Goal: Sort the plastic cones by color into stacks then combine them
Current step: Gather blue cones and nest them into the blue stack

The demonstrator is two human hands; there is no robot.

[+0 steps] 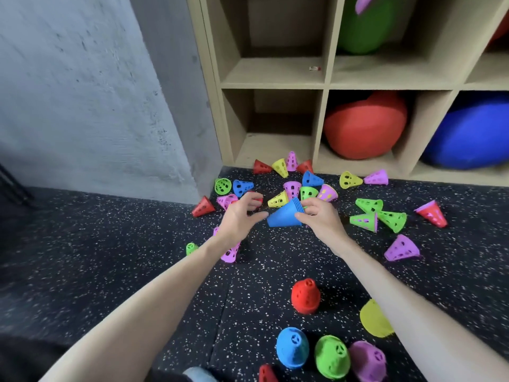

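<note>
Both bare forearms reach forward from the bottom corners and converge toward the middle. The left hand [242, 215] is held palm down, fingers spread and loosely curved, its thumb pointing toward the other hand, gripping nothing. The right hand [319, 216] has its fingers and thumb curled, pinching the wide rim end of a blue cone stack [285, 215] that lies tilted between the hands.

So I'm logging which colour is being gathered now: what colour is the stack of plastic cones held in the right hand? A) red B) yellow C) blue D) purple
C: the right hand pinches a nested stack of blue plastic cones lying on its side just above the speckled floor, while the left hand reaches toward it.
</note>
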